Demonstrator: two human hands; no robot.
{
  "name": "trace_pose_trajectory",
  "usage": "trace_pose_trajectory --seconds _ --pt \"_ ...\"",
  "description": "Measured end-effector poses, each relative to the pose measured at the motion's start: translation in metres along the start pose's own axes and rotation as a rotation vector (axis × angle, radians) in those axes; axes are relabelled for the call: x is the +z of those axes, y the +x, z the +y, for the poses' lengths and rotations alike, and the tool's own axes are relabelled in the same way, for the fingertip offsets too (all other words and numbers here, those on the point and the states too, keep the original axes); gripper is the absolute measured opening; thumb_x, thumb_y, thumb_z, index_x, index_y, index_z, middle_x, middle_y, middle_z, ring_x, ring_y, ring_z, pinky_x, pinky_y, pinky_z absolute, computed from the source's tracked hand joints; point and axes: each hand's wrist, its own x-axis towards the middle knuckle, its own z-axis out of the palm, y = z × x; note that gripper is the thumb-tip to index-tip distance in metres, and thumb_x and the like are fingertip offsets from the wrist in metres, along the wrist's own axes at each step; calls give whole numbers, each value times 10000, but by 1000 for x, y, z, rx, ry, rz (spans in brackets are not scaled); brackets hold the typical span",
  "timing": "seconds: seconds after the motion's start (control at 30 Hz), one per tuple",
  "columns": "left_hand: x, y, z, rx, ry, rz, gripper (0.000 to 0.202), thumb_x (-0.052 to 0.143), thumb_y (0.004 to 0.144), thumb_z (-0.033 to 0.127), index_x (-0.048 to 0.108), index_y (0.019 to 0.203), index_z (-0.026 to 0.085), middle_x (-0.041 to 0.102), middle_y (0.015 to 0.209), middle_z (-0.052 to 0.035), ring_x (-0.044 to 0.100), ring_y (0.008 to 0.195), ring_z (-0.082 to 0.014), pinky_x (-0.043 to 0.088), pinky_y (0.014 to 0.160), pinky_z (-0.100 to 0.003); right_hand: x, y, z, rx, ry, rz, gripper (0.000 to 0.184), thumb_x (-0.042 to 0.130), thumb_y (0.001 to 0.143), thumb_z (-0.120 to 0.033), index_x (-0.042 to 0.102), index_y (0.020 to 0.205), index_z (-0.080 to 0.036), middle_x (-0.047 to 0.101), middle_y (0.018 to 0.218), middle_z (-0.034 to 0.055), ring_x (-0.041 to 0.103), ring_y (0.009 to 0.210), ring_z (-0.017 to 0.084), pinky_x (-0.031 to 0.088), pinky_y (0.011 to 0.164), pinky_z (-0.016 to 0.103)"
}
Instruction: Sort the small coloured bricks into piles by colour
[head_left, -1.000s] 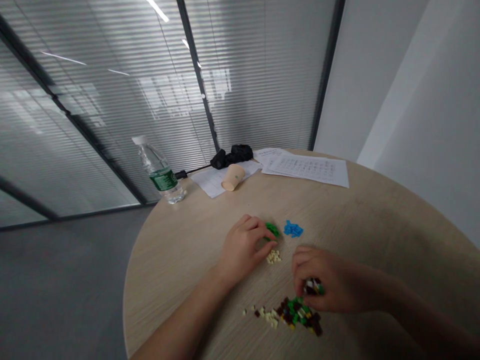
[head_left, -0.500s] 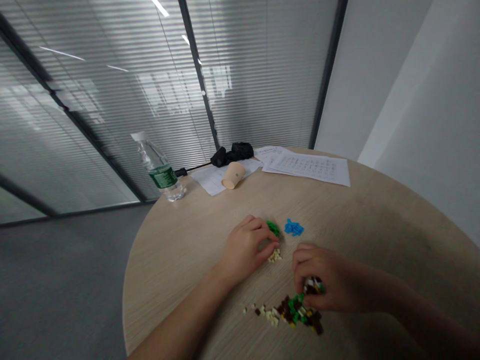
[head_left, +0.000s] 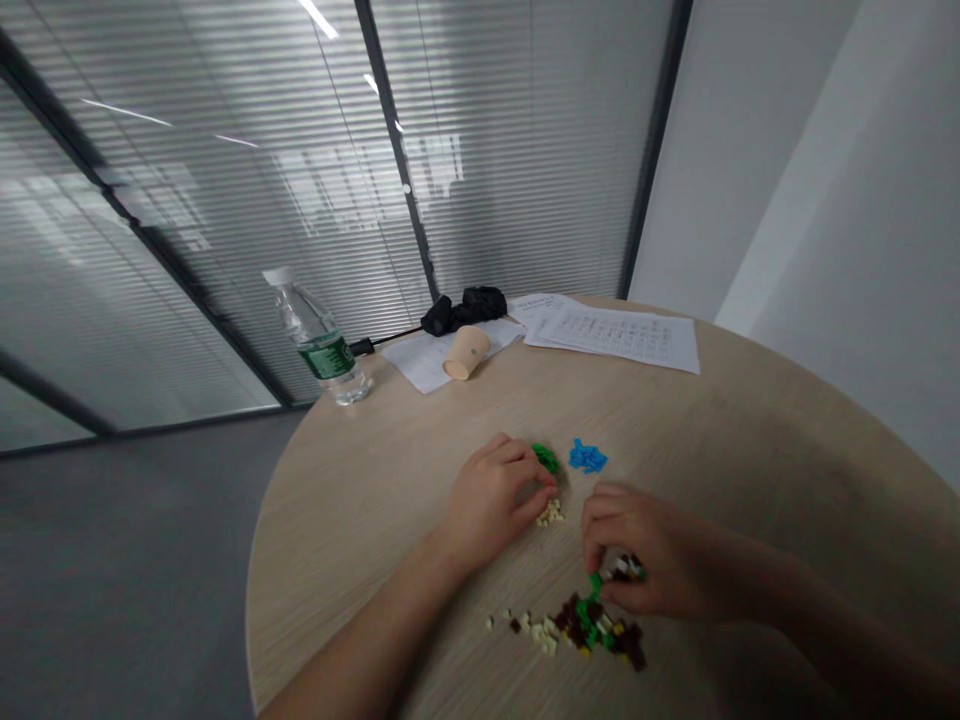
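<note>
My left hand (head_left: pixel 491 500) rests on the table with its fingers curled, its fingertips beside a small heap of green bricks (head_left: pixel 545 458) and just above a little group of cream bricks (head_left: pixel 551 514). A patch of blue bricks (head_left: pixel 587 456) lies to the right of the green ones. My right hand (head_left: pixel 645 552) grips a small multicoloured brick assembly (head_left: pixel 624 568), partly hidden by its fingers. Just below it spreads a loose pile of brown, green and cream bricks (head_left: pixel 589 622).
The bricks lie on a round light wood table (head_left: pixel 360 520). At its far side are a water bottle (head_left: pixel 319 345), a paper cup (head_left: pixel 466 352) on its side, printed sheets (head_left: pixel 619 338), a black bundle (head_left: pixel 461 310) and a cable. Glass walls with blinds stand behind.
My right hand has shifted slightly up and left with the assembly, and a green part now shows below its fingers. My left hand has barely moved.
</note>
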Motion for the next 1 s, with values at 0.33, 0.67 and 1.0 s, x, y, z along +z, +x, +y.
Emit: trace_pose_trajectory --seconds 0.33,0.67,1.0 --pt "4 2 11 -76 -412 -4 124 626 803 246 667 709 177 627 756 -11 566 773 -148 423 727 -286 -5 5 8 -101 -125 425 77 579 771 -148 579 829 -198 655 796 35 584 765 169 437 721 282" --pt "10 5 9 -207 -494 12 156 629 783 268 660 670 165 606 714 -9 538 693 -130 405 649 -247 5 14 11 -171 -270 621 92 519 841 -144 594 865 -192 683 801 41 617 764 177 490 731 311" --pt "12 8 -36 -262 71 164 106 597 807 228 664 741 178 614 768 -29 527 799 -178 406 722 -289 -1 12 19 -113 -292 720 122 514 846 -140 603 913 -187 688 798 55 617 726 170 501 678 288"
